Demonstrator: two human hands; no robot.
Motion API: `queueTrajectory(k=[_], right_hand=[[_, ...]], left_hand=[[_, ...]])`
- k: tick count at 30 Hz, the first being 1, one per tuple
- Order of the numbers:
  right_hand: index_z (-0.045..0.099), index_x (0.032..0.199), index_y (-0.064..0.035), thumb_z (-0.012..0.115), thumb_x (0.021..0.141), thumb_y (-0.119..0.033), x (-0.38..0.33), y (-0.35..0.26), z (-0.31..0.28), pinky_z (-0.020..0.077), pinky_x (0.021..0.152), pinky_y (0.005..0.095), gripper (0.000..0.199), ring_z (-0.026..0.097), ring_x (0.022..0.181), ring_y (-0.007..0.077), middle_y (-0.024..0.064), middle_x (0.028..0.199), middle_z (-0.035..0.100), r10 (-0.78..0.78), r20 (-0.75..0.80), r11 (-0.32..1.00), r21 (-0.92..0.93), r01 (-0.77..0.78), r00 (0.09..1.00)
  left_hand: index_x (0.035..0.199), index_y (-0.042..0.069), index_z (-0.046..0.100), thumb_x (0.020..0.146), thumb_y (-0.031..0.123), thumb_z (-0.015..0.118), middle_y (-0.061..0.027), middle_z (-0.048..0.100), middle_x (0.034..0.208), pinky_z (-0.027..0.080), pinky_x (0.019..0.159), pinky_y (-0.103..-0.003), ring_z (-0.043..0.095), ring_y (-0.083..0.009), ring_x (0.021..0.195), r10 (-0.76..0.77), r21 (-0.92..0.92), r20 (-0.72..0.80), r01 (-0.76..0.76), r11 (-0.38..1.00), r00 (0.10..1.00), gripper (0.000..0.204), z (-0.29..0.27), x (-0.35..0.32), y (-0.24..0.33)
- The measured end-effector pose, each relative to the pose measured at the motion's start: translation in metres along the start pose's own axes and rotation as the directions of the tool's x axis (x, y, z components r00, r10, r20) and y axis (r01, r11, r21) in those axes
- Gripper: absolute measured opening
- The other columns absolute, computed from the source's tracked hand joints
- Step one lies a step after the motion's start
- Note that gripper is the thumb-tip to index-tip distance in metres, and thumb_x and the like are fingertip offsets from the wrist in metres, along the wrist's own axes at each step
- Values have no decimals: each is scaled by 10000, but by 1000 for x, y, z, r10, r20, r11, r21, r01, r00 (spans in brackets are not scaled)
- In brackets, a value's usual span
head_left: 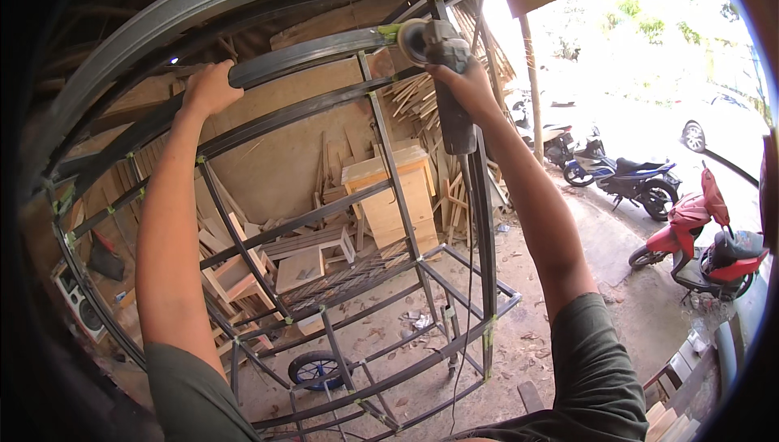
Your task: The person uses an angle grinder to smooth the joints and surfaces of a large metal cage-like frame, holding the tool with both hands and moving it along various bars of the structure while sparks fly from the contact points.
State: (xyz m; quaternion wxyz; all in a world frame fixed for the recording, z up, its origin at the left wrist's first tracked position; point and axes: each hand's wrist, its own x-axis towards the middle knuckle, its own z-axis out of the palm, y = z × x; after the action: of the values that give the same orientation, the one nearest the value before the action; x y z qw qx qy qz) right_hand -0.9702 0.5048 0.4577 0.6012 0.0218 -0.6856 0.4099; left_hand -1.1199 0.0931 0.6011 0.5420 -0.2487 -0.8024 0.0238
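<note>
Overhead, our left hand [209, 89] grips the frame [316, 52] bar at 10 o'clock; our right hand [458, 85], fingers closed around the grinder [438, 56], holds its disc at 12; we should keep it flat, wrist steady, cord behind us

frame [324, 109] was dark matt steel tube w/ dull sheen; grinder [442, 68] grey metal & black plastic; crates [398, 194] raw rough wood.

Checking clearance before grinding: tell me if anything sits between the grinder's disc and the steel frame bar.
Nothing visible does. The right hand holds the angle grinder with its disc right at the frame bar joint; the left hand grips that bar farther left, apart from the disc.
</note>
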Motion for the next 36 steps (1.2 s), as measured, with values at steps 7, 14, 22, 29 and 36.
queueTrajectory(k=[7, 14, 22, 29, 36], right_hand=[[663, 1108, 66, 807, 771, -367, 21, -11, 15, 554, 765, 353, 567, 709, 804, 236, 154, 922, 720, -31, -37, 998, -56, 29, 999], [674, 1090, 46, 808, 764, -442, 11, -2, 13, 560, 777, 359, 602, 717, 825, 233, 161, 929, 723, -16, -34, 1000, -10, 16, 999], [700, 1086, 28, 804, 798, -385, 25, -4, 8, 548, 815, 343, 514, 696, 853, 211, 140, 935, 726, 58, 5, 994, -90, -58, 998], [693, 1125, 34, 790, 800, -390, 13, -13, 16, 539, 818, 336, 543, 690, 872, 210, 141, 989, 725, -36, 55, 992, -122, 43, 998], [660, 1171, 59, 781, 791, -424, 32, 9, -3, 553, 798, 345, 626, 699, 874, 239, 159, 990, 715, 84, 30, 996, -34, -83, 996]], left_hand=[[1169, 51, 673, 762, 264, 729, -202, 726, 1100, 538, 949, -470, 680, -369, 1080, 9, -67, 15, -8, 998, 1000, 462, 2, 1, 2], [1265, 52, 654, 761, 269, 735, -209, 721, 1130, 533, 979, -459, 680, -361, 1098, 11, -54, 50, -8, 998, 999, 554, 0, 7, 0], [1332, 62, 625, 778, 288, 725, -204, 709, 1181, 525, 1002, -449, 669, -352, 1134, 18, -28, 27, -18, 999, 999, 606, 6, 7, -2], [1378, 62, 598, 781, 307, 718, -196, 707, 1198, 522, 1010, -445, 666, -348, 1144, 3, 5, 22, -3, 1000, 1000, 657, 12, 4, -11], [1400, 56, 582, 775, 319, 720, -195, 685, 1251, 512, 1028, -434, 650, -342, 1177, 27, -11, 11, -27, 1000, 1000, 692, 15, 11, -10]])
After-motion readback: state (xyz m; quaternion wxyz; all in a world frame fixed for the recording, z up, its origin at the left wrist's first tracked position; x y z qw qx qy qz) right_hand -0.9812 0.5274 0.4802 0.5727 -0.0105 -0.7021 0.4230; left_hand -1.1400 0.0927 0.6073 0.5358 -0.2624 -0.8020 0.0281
